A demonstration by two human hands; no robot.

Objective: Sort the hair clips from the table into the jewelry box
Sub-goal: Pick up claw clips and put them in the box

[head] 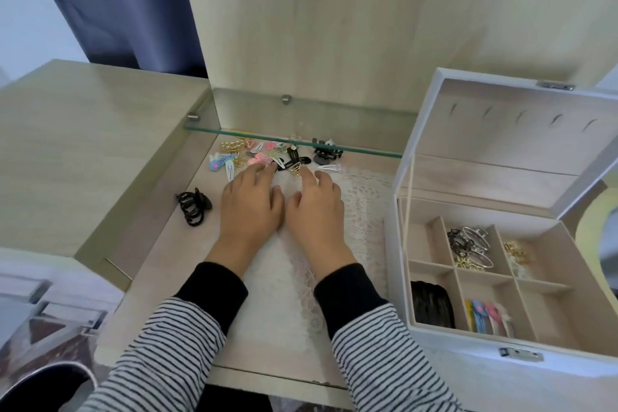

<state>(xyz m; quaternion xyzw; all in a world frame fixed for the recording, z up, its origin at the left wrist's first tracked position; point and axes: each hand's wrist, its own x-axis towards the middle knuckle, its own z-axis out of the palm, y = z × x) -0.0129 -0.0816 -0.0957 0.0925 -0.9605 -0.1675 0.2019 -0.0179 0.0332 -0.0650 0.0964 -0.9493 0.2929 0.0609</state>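
Observation:
A pile of small hair clips point(264, 157), pink, blue, white, gold and black, lies under the front edge of a glass shelf. My left hand point(249, 204) reaches into the pile with its fingertips on a black snap clip. My right hand point(316, 207) lies beside it, its index finger touching a gold clip point(295, 170). Neither hand grips anything. A large black claw clip point(193, 207) sits alone to the left. The white jewelry box point(481, 338) stands open at the right, with clips in several compartments.
A glass shelf point(294, 140) hangs low over the back of the recess. A second black claw clip point(326, 151) lies under it. A lace mat point(361, 211) covers the surface beneath my hands. The raised box lid point(501, 130) stands at the right.

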